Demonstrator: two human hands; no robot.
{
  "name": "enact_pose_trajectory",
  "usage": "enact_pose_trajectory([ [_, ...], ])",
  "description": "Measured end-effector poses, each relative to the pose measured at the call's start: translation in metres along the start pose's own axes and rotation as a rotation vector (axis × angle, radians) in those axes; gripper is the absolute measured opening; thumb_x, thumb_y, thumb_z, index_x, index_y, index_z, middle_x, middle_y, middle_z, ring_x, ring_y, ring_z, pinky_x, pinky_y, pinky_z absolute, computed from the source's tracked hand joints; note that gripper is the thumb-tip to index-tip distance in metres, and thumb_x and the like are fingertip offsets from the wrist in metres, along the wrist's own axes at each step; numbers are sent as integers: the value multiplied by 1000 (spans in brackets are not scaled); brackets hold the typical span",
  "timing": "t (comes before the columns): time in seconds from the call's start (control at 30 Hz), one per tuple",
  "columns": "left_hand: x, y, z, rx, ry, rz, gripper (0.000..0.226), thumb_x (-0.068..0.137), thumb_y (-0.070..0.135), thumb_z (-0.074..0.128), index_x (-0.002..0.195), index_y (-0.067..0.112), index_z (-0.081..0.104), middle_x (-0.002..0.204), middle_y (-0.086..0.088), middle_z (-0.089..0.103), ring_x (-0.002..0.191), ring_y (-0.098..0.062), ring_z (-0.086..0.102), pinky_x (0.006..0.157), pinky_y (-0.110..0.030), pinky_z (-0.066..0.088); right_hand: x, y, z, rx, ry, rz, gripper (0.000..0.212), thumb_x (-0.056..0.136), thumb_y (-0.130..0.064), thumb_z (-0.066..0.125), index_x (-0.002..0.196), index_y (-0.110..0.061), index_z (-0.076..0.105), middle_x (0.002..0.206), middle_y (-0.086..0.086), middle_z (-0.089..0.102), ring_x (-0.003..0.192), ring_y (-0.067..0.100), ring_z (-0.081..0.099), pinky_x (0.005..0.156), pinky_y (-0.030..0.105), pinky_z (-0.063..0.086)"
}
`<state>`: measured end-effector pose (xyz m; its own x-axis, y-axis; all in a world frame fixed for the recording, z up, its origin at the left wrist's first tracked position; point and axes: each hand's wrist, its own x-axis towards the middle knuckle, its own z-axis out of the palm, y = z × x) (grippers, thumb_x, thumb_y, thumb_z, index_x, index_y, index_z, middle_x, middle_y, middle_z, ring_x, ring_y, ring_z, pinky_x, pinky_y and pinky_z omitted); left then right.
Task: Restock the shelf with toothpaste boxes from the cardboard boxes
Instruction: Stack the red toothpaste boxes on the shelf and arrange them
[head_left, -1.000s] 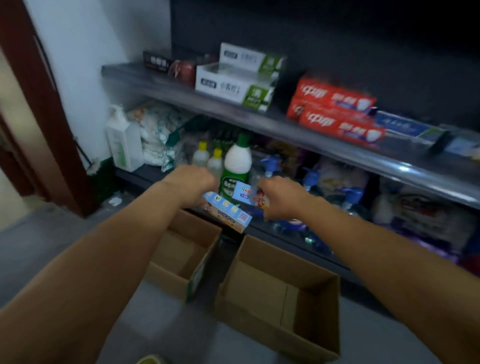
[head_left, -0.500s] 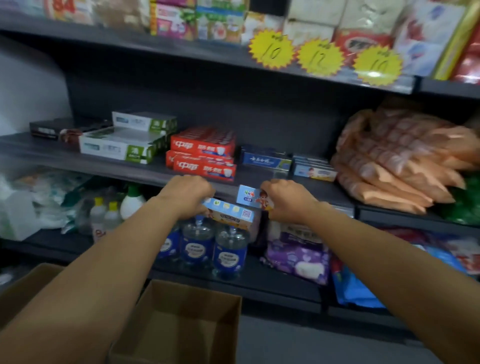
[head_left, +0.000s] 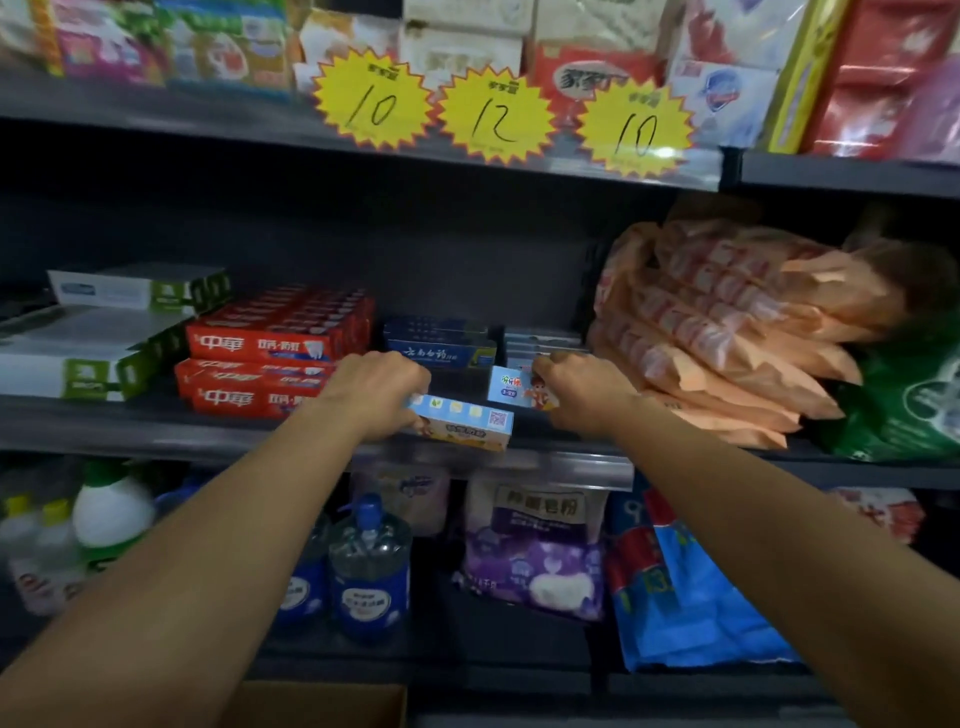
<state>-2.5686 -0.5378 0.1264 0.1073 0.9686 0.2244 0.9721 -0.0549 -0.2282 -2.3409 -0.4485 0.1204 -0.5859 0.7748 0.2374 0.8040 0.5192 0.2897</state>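
Fingers of the left hand (head_left: 376, 392) curl over the near end of a light-blue children's toothpaste box (head_left: 462, 428), which juts to the right at the centre of the frame, just above the front lip of the middle shelf (head_left: 130, 426). Fingers of the right hand (head_left: 582, 395) pinch a second small toothpaste box (head_left: 511, 387) by its right end, its printed face turned toward the camera, a little higher and further in over the shelf.

Both boxes look like thin printed card around a tube: light, stiff along their length, easily dented at the corners and slick on the glossy faces. Holding near one end works for so light a load, though a grip across the narrow sides nearer the middle would probably steady it better for sliding into a row.

Behind the hands, at mid-frame, lie dark-blue toothpaste boxes (head_left: 441, 345) and a pale stack (head_left: 540, 340) that seems to match the held ones; the open slot appears to lie between and in front of them. Red toothpaste boxes (head_left: 270, 358) are stacked to the left, orange packets (head_left: 727, 332) crowd the right. A cardboard box (head_left: 322, 706) edge shows at the bottom of the frame.
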Motion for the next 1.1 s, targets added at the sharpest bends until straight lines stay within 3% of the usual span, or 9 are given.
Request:
enact_pose_trajectory([
  [0.2, 59, 6, 19, -16, -1, 26, 30, 88, 41, 63, 113, 25, 58, 118, -3, 59, 106, -26, 56, 73, -32, 38, 40, 32, 39, -77, -41, 25, 61, 85, -18, 63, 140, -14, 36, 132, 13, 51, 119, 32, 51, 87, 40, 46],
  [0.43, 101, 1, 43, -45, -38, 33, 30, 86, 44, 65, 109, 26, 59, 113, -1, 60, 101, -23, 56, 70, -32, 37, 79, 45, 71, -126, -90, 40, 51, 92, -17, 55, 139, -12, 37, 134, 14, 50, 122, 33, 49, 89, 43, 47],
  [0.63, 114, -2, 56, -67, -40, 45, 30, 85, 45, 66, 107, 26, 60, 112, 0, 61, 101, -22, 56, 71, -32, 38, 95, 51, 81, -161, -94, 61, 55, 90, -11, 56, 141, -12, 35, 133, 14, 49, 119, 32, 53, 84, 41, 48],
  [1.1, 125, 14, 60, -101, -41, 56, 33, 84, 45, 68, 111, 26, 61, 111, 1, 62, 100, -21, 56, 70, -31, 35, 94, 61, 82, -117, -83, 17, 56, 93, -9, 52, 144, -15, 30, 138, 12, 45, 125, 32, 47, 90, 43, 46],
])
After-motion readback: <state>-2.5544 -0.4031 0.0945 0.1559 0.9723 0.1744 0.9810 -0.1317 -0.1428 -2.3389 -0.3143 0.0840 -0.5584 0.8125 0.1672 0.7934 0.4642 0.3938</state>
